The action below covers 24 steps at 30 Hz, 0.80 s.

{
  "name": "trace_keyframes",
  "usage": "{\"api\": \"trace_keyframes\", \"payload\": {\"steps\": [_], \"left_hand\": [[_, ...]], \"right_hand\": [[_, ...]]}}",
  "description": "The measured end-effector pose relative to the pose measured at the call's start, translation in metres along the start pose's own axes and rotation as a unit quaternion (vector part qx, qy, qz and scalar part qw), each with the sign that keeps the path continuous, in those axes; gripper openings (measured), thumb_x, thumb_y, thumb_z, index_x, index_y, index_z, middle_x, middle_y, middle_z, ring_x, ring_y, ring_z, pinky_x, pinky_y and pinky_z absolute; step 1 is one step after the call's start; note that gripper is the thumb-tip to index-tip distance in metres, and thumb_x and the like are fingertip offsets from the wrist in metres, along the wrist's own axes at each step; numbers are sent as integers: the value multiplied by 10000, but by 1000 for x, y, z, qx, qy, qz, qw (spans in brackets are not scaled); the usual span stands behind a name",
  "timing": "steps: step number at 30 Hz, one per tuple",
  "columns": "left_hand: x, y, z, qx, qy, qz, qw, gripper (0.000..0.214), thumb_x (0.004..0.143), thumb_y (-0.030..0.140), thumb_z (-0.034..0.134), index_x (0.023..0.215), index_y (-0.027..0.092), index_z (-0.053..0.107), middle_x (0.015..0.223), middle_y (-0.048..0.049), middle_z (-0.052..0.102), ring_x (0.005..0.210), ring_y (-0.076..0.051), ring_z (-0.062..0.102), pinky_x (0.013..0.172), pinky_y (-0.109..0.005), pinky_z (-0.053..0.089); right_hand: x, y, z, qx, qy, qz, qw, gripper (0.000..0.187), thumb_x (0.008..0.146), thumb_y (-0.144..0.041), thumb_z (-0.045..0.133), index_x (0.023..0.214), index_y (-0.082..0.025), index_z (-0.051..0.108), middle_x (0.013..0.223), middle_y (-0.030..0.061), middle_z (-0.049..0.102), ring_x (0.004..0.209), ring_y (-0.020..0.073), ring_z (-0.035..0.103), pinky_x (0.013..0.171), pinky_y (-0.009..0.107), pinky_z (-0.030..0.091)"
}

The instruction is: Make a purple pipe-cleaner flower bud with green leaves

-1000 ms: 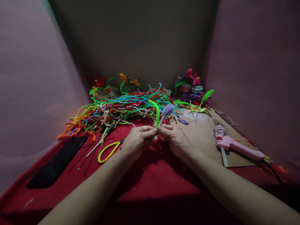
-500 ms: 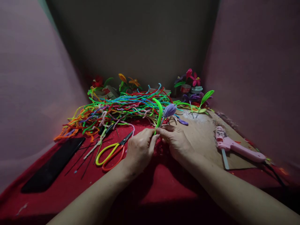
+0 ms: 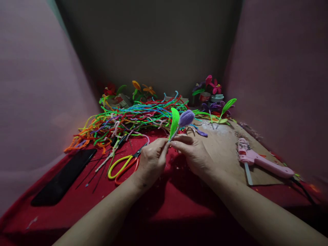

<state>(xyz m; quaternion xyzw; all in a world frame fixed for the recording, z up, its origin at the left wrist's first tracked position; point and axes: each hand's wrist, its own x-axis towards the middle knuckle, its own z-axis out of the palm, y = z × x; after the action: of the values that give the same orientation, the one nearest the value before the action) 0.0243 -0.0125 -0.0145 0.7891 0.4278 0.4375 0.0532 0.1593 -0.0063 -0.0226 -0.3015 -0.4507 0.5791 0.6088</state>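
Note:
A pipe-cleaner tulip with a purple bud (image 3: 187, 118) and a bright green leaf (image 3: 175, 121) stands tilted between my hands. My left hand (image 3: 154, 155) pinches the stem low down, where leaf and stem meet. Thumb and fingers of my right hand (image 3: 193, 152) close on the same spot from the other side. The lower end of the stem is hidden behind my fingers. Just left of my left hand lie scissors (image 3: 120, 167) with one yellow and one red handle loop, their blades partly covered by that hand.
A heap of colourful pipe cleaners (image 3: 138, 116) spreads behind my hands. At right, a pink glue gun (image 3: 265, 164) rests on a cardboard sheet (image 3: 220, 150). A black phone (image 3: 64, 177) and thin wires lie left on the red cloth (image 3: 102, 212). Finished pipe-cleaner flowers (image 3: 216, 87) stand at the back.
The tulip has turned in my fingers: the leaf now shows its broad face and the bud sits slightly further right. Both hands keep their pinch. The whole view has shifted slightly.

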Motion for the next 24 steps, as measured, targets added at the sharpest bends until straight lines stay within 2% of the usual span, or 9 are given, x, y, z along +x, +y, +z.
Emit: {"api": "trace_keyframes", "payload": {"steps": [4, 8, 11, 13, 16, 19, 24], "left_hand": [[0, 4, -2, -137, -21, -112, 984, 159, 836, 223, 508, 832, 146, 646, 622, 21, 568, 575, -81, 488, 581, -195, 381], [2, 3, -2, -290, -44, -212, 932, 176, 801, 293, 564, 773, 142, 650, 567, 41, 474, 524, -60, 389, 512, -192, 312], [3, 2, -2, -369, -46, -253, 893, 167, 769, 293, 600, 740, 134, 642, 550, 43, 467, 498, -49, 349, 481, -193, 264], [3, 2, -2, -392, -47, -263, 880, 152, 760, 275, 605, 721, 132, 639, 537, 43, 468, 489, -47, 343, 476, -194, 252], [3, 3, -4, -392, -47, -254, 883, 150, 763, 267, 594, 705, 135, 637, 526, 45, 457, 488, -50, 338, 477, -198, 254], [3, 4, -7, -366, -45, -231, 900, 160, 768, 277, 581, 708, 139, 638, 547, 39, 451, 508, -60, 343, 488, -204, 270], [5, 7, -14, -308, -35, -208, 928, 183, 766, 280, 568, 659, 138, 613, 574, 24, 458, 530, -73, 352, 490, -214, 280]], "right_hand": [[3, 1, -1, 20, -15, 9, 1000, 117, 573, -214, 755, 680, -202, 711, 709, -8, 650, 723, 134, 564, 770, 302, 434], [5, 0, -4, 24, -56, 8, 998, 113, 611, -225, 737, 722, -221, 715, 828, -2, 649, 764, 133, 552, 782, 313, 429], [5, -5, -6, -19, -78, 7, 997, 82, 653, -222, 706, 733, -234, 722, 892, 3, 633, 853, 145, 542, 811, 317, 424], [4, -10, -7, -54, -85, -7, 995, 85, 675, -244, 696, 755, -241, 727, 935, 11, 619, 929, 162, 528, 836, 325, 420], [3, -15, -8, -109, -92, -53, 988, 129, 690, -298, 695, 810, -267, 730, 965, 13, 596, 928, 166, 521, 818, 333, 433], [2, -18, -9, -157, -105, -101, 977, 134, 702, -302, 692, 830, -297, 731, 946, 7, 579, 897, 157, 515, 821, 337, 436], [0, -22, -7, -181, -115, -121, 969, 173, 689, -258, 704, 849, -315, 730, 873, 3, 574, 879, 159, 519, 837, 337, 432]]}}
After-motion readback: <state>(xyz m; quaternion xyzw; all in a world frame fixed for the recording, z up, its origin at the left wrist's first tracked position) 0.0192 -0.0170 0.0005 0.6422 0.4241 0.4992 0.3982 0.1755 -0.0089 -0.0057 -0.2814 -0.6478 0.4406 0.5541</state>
